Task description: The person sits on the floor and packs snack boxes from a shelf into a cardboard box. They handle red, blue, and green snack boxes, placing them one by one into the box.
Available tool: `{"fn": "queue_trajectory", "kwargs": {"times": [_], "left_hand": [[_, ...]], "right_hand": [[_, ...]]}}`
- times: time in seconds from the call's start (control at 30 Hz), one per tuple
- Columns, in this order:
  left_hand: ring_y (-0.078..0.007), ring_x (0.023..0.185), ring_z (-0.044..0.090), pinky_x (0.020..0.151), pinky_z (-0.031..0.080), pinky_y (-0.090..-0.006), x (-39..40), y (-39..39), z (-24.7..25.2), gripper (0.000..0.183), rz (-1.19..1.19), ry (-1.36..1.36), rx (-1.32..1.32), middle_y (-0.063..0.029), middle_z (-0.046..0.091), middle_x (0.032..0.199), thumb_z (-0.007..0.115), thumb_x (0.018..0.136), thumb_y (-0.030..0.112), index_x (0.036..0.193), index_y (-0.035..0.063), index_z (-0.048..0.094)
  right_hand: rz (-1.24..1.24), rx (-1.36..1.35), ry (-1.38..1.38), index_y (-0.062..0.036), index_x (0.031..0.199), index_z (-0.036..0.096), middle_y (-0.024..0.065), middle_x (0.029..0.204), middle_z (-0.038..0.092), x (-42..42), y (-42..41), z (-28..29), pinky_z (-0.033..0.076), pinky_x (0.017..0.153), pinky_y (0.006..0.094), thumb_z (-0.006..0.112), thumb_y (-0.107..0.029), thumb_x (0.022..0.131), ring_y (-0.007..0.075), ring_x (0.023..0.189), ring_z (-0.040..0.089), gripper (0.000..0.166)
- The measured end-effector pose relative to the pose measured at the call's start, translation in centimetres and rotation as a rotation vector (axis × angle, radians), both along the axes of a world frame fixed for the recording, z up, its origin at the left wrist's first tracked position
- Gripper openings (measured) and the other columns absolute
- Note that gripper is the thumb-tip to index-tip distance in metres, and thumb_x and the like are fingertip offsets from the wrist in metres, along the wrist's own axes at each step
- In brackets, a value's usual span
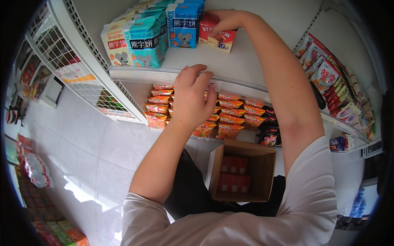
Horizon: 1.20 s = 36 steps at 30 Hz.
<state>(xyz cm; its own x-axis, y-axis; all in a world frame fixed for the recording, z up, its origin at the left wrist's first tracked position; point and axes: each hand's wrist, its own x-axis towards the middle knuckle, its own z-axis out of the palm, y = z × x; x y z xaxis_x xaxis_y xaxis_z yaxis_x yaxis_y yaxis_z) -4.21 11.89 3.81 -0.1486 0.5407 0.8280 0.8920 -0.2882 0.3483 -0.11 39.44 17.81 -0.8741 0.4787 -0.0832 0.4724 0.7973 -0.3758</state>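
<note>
My right hand (226, 21) is on a red and cream box of chocolate pies (217, 38), its fingers around the top and front. The box stands on the white upper shelf (243, 61), just right of a blue bag of koala-printed biscuits (183, 27). Teal biscuit bags (147, 43) and cream ones (116, 46) stand further left. My left hand (195, 95) hovers by the shelf's front edge with nothing in it, fingers bent and apart. An open cardboard box (267, 172) between my legs holds several red boxes (234, 183).
Below, a lower shelf carries rows of orange snack packets (231, 130) and black packets (269, 135). Snack bags (326, 75) fill the shelf at right. A white wire-mesh rack panel (83, 70) stands at left. Wrapped bottles (37, 170) and coloured cartons (63, 233) lie on the floor at far left.
</note>
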Motion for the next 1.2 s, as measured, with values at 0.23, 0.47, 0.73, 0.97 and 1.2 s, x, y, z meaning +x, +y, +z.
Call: {"fn": "queue_trajectory", "kwargs": {"times": [0.23, 0.47, 0.73, 0.97, 1.2], "left_hand": [[-0.0403, 0.117, 0.059, 0.109, 0.043, -0.0552, 0.3, -0.3, 0.1, 0.027, -0.027, 0.027, 0.020, -0.0170, 0.063, 0.124, 0.068, 0.083, 0.004, 0.110, 0.0034, 0.067], [-0.0402, 0.116, 0.060, 0.110, 0.042, -0.0566, 0.5, -0.5, 0.0, 0.029, -0.059, 0.011, -0.007, -0.0172, 0.062, 0.125, 0.069, 0.083, 0.003, 0.112, 0.0040, 0.066], [-0.0373, 0.101, 0.066, 0.086, 0.055, -0.0449, 4.0, -3.4, 1.3, 0.025, -0.391, -0.093, -0.056, -0.0176, 0.066, 0.114, 0.070, 0.081, 0.003, 0.106, 0.0013, 0.067], [-0.0348, 0.089, 0.070, 0.081, 0.056, -0.0391, 4.7, -3.6, -0.7, 0.015, -0.533, 0.018, -0.272, -0.0187, 0.071, 0.097, 0.065, 0.084, -0.007, 0.099, -0.0052, 0.067], [-0.0294, 0.086, 0.072, 0.076, 0.057, -0.0377, 6.8, -2.7, -3.0, 0.012, -0.622, 0.098, -0.755, -0.0156, 0.071, 0.095, 0.067, 0.093, 0.004, 0.102, -0.0019, 0.070]], "right_hand": [[-0.049, 0.055, -0.110, -0.0234, 0.159, 0.039, 0.0191, 0.131, 0.067, 1.2, -3.2, 0.9, 0.064, 0.082, 0.0436, 0.086, -0.038, 0.067, 0.0343, 0.101, 0.075, 0.104], [0.028, 0.233, 0.042, -0.0238, 0.160, 0.038, 0.0211, 0.146, 0.053, 7.1, -6.9, 1.5, 0.055, 0.099, 0.0480, 0.084, -0.038, 0.071, 0.0349, 0.125, 0.062, 0.101], [0.079, -0.082, 0.651, -0.0090, 0.162, 0.028, 0.0225, 0.153, 0.041, 19.5, -18.4, 0.6, 0.037, 0.117, 0.0423, 0.088, -0.033, 0.073, 0.0325, 0.141, 0.045, 0.110], [-0.185, -0.449, 0.503, -0.0060, 0.163, 0.029, 0.0158, 0.145, 0.051, 29.9, -25.6, -8.5, 0.038, 0.113, 0.0402, 0.082, -0.038, 0.066, 0.0279, 0.132, 0.053, 0.115], [-0.803, -1.232, 0.285, 0.0008, 0.158, 0.029, 0.0211, 0.142, 0.054, 33.1, -27.1, -25.4, 0.044, 0.110, 0.0369, 0.084, -0.030, 0.079, 0.0278, 0.131, 0.056, 0.101]]}}
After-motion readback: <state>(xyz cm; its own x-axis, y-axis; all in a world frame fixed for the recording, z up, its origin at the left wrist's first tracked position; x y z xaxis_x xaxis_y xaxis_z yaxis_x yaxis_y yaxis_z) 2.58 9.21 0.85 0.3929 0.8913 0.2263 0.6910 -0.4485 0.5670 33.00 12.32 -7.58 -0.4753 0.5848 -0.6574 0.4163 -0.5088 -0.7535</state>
